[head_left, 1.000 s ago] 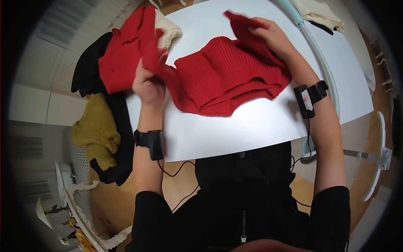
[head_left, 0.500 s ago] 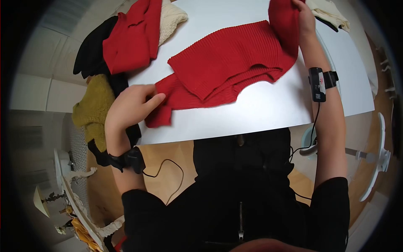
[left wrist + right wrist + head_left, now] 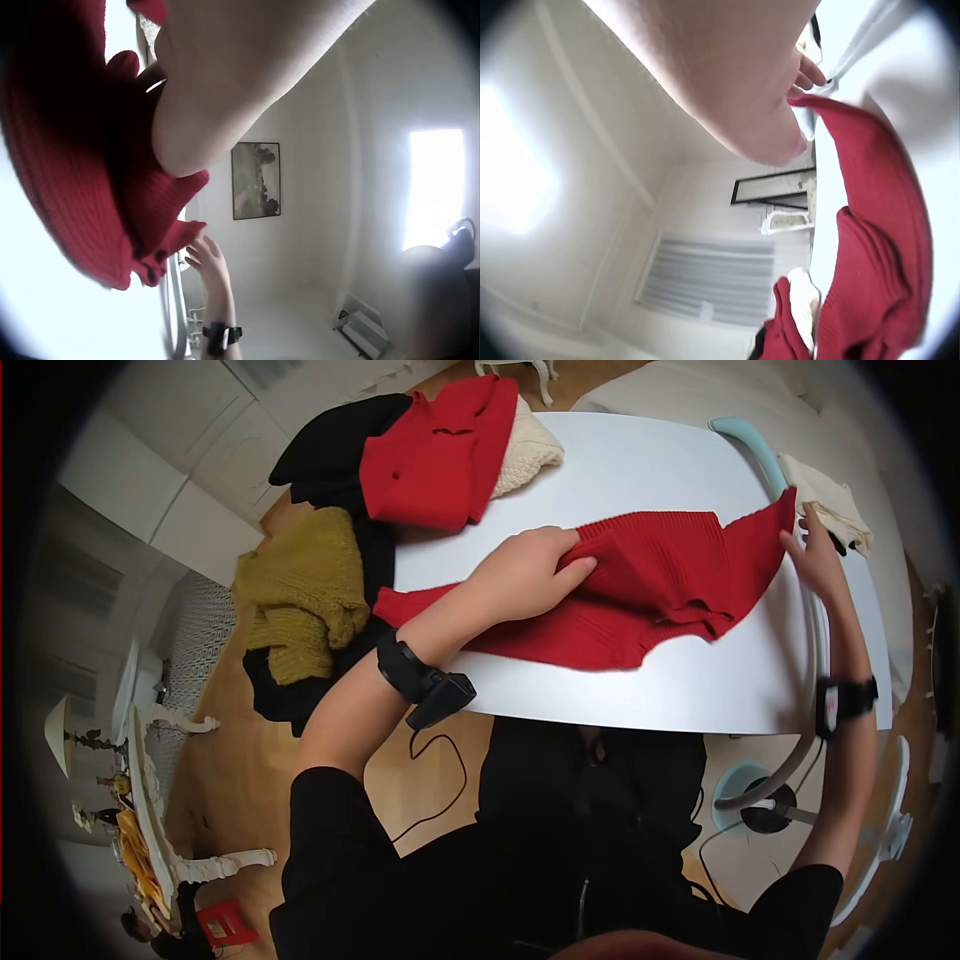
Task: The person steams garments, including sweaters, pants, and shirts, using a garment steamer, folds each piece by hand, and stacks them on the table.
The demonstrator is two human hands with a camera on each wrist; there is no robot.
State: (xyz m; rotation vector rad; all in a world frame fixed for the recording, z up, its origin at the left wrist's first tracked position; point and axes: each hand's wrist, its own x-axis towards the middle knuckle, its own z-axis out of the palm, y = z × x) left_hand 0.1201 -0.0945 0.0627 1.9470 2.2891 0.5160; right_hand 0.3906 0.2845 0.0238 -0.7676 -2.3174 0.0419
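Observation:
A red ribbed sweater (image 3: 640,595) lies across the white table, with one sleeve trailing left beneath my left forearm. My left hand (image 3: 525,575) pinches the knit between thumb and fingers; in the left wrist view, fabric (image 3: 146,161) bunches at the thumb. Toward the table's right side, the other sleeve (image 3: 765,545) rises to a pointed end above the surface. My right hand (image 3: 822,555) is at that end, fingers spread and thumb apart. In the right wrist view, the sleeve's tip (image 3: 810,101) touches the fingers.
Another red garment (image 3: 430,465) lies at the table's back left, between black cloth (image 3: 335,440) and a cream knit (image 3: 527,450). An olive knit (image 3: 310,580) hangs at the left edge. A pale hose (image 3: 755,445) runs along the right, near cream clothing (image 3: 830,495).
My left hand has moved from the left sleeve's end to the sweater's body. My right hand has swung outward, extending the other sleeve rightward. The head view has shifted.

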